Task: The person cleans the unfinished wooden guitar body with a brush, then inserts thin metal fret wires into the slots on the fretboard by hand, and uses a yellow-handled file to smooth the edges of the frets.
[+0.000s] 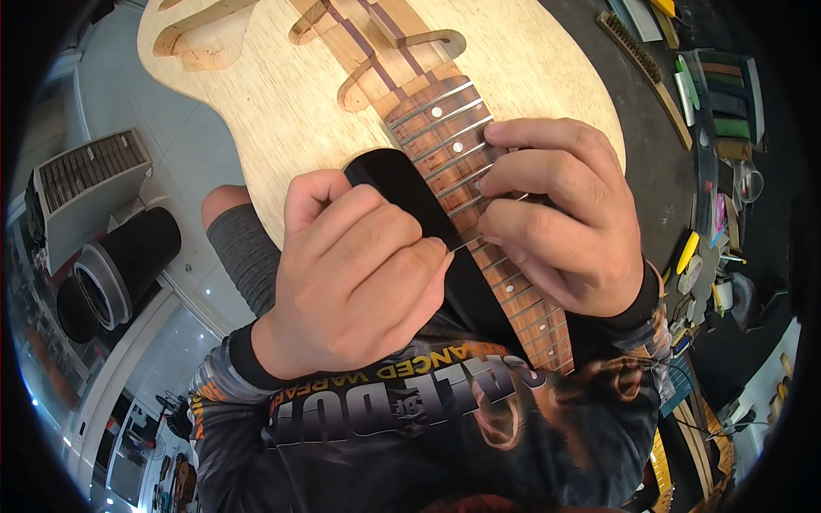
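The upper edge crops the body (291,111) above the fretboard (449,145). The right hand (564,214) conceals part of the fretboard's right border. A thin piece (464,247) at the fretboard's left border has both ends hidden in the fingers; its kind cannot be determined. The left hand (359,265) covers part of the black pad (389,175) left of the fretboard. Farther left, the body obscures part of the leg (244,256). Below the fretboard, the lower edge crops the shirt (428,462). Brown shapes (184,483), far lower left of the fretboard, are too small to identify.
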The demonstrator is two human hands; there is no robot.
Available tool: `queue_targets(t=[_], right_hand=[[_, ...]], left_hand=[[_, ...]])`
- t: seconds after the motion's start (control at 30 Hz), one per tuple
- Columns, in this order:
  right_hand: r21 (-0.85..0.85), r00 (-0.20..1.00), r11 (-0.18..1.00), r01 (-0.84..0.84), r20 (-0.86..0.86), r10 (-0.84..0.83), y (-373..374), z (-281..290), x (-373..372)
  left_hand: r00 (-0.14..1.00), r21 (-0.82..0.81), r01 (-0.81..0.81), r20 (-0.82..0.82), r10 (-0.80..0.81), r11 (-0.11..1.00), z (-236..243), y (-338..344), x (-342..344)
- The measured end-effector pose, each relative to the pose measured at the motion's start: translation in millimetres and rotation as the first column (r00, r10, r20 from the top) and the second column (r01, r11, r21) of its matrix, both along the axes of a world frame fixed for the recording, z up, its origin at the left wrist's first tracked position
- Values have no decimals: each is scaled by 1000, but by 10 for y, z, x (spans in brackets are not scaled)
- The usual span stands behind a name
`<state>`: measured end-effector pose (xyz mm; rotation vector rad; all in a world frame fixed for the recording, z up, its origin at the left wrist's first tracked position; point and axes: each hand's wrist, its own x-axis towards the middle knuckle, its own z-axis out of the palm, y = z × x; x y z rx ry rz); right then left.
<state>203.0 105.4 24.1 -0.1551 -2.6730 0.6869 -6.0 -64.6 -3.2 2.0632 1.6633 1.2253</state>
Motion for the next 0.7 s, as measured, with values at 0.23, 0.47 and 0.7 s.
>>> queue_targets(t=[0.23, 0.47, 0.7], right_hand=[[1, 997, 999, 51, 54, -51, -45, 59, -47], [36, 997, 997, 62, 51, -64, 8, 52, -99], [-94, 978, 975, 200, -41, -204, 126, 88, 74]], left_hand=[[997, -59, 21, 80, -16, 998, -4, 46, -24], [998, 14, -46, 35, 45, 999, -20, 64, -34], [995, 99, -94, 25, 92, 991, -20, 40, -72]])
